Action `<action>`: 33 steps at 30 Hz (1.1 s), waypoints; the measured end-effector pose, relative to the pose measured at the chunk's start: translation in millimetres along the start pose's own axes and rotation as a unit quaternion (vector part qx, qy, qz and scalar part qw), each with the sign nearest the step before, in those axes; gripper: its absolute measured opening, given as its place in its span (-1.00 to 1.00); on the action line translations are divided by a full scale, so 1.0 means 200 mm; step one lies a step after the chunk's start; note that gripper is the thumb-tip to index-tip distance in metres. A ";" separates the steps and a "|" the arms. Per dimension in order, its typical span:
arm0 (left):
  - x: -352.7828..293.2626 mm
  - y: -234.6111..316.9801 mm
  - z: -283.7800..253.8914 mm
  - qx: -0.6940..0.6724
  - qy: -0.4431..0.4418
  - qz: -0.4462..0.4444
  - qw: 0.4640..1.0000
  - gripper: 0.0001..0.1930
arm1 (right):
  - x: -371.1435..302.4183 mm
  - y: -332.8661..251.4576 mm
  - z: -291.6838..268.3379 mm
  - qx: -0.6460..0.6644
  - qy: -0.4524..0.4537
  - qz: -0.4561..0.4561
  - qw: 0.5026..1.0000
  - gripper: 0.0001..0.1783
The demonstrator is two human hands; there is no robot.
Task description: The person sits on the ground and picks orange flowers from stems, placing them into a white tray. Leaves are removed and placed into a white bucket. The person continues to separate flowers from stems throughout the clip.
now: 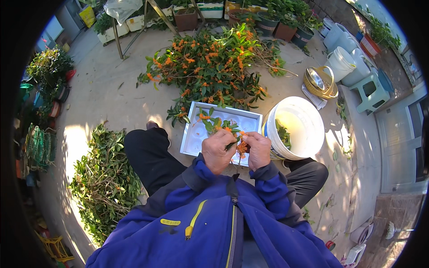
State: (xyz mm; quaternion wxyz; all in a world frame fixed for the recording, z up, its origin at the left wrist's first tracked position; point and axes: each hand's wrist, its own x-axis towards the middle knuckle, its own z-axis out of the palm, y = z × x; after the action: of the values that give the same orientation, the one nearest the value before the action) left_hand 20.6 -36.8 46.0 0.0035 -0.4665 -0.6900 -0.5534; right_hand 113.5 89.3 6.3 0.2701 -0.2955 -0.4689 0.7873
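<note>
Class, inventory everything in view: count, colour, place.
sprig: one, green and orange, centre
tray: one, white, centre
bucket: one, white, right of tray
leaves: several, green, in bucket
branches: one heap, orange-flowered green, beyond tray
cuttings: one heap, green, left
basket: one, tan, upper right
bowl: one, silver, in basket
containers: several, whitish, upper right
stool: one, pale green, right
pots: several, brown and dark, top
rim clutter: uncounted, mixed, mostly unclear
jacket: one, blue, bottom
legs: two, in black, centre
left hand: one, bare, on sprig
right hand: one, bare, on sprig

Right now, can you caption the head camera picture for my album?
Left fingers and right fingers hold an orange-flowered sprig near a white tray.
</note>
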 end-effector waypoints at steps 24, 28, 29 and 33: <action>0.04 -0.01 -0.05 -0.072 -0.015 -0.027 0.997 -0.83 | -0.01 -0.17 0.00 -0.033 -0.075 0.062 0.995 -0.81; 0.04 -0.03 -0.04 -0.076 -0.019 -0.014 0.997 -0.83 | 0.03 -0.14 -0.03 -0.050 -0.122 0.076 0.988 -0.81; 0.04 -0.04 -0.04 -0.076 -0.018 -0.014 0.997 -0.83 | 0.04 -0.13 -0.04 -0.041 -0.128 0.075 0.988 -0.81; 0.04 -0.03 -0.05 -0.062 -0.027 -0.018 0.998 -0.85 | 0.07 -0.09 -0.02 0.000 -0.116 0.078 0.990 -0.83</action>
State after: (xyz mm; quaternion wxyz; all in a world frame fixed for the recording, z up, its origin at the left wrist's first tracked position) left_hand 7.1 -38.3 48.4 -0.0545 -0.4682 -0.6623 -0.5824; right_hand 110.6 108.7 18.4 0.1516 -0.2374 -0.4727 0.8350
